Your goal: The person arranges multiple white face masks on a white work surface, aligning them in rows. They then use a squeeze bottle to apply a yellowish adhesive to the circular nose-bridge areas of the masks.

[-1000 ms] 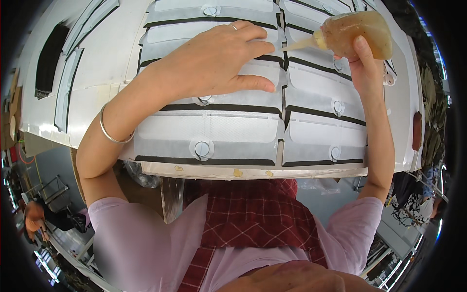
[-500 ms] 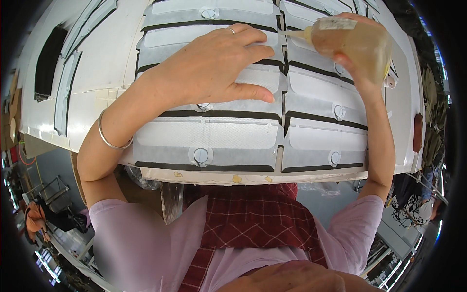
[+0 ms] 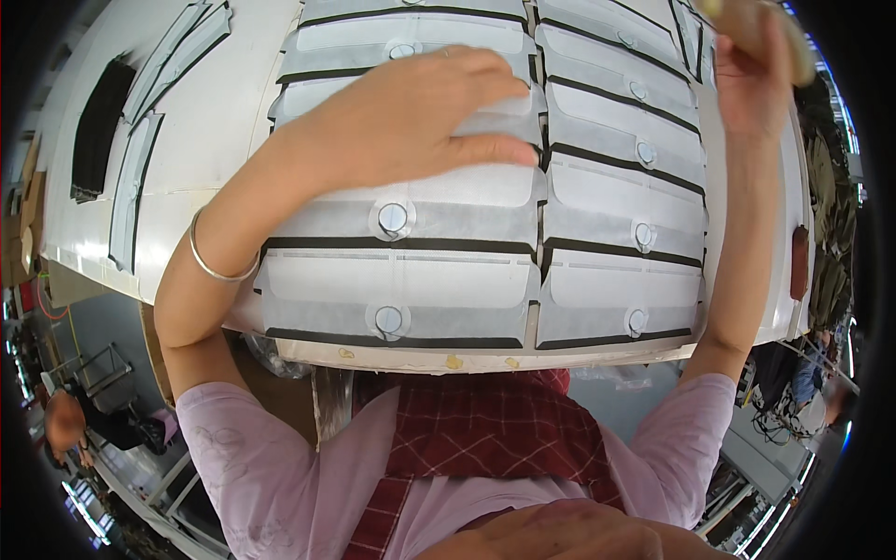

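Note:
My right hand (image 3: 754, 93) is raised at the far right, its fingers around a translucent squeeze bottle (image 3: 791, 45) of yellowish liquid; motion blurs both. Over the left column of panels hovers or rests my left hand (image 3: 401, 121), fingers spread and slightly bent, nothing in it; whether it touches the material I cannot tell. Beneath it lie white and grey fabric panels (image 3: 448, 275) with dark edges, set in two overlapping columns. Each visible one bears a round, clear-rimmed disc (image 3: 388, 320). The right column (image 3: 607, 201) shows between my forearms.
On the left of the white table (image 3: 196, 215) lie a black strip stack (image 3: 101, 131) and several narrow grey strips (image 3: 133, 201). A reddish-brown bar (image 3: 800, 263) sits by the right edge. Dark cloth (image 3: 826, 205) hangs beyond it. The table's front edge (image 3: 485, 362) is near my apron.
My right hand has moved the bottle up and to the right, away from the panels' middle seam. My left hand stays over the left column. The view has shifted slightly.

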Motion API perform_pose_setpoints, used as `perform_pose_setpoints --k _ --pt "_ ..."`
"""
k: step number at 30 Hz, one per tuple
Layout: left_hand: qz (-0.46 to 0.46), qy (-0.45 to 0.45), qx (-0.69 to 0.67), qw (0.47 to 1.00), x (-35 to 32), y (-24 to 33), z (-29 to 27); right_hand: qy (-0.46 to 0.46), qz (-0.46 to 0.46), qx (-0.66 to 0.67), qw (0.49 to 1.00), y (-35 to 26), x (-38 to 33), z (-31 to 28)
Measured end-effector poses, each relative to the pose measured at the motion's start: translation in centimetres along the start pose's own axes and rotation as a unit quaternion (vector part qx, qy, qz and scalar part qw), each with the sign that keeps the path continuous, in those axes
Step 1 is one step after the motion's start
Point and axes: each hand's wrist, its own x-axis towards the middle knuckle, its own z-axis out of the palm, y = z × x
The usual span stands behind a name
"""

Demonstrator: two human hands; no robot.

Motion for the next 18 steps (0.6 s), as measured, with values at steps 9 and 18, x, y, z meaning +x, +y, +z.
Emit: perform_pose_setpoints --k 9,18 --pt "-0.015 -0.024 0.080 0.996 3.0 -4.2 -0.4 0.003 0.167 -0.074 0.983 7.7 -2.3 2.0" --pt "0.002 -0.009 0.074 0.997 2.6 -4.6 -0.1 -0.016 0.187 -0.095 0.978 8.5 -2.4 1.5"
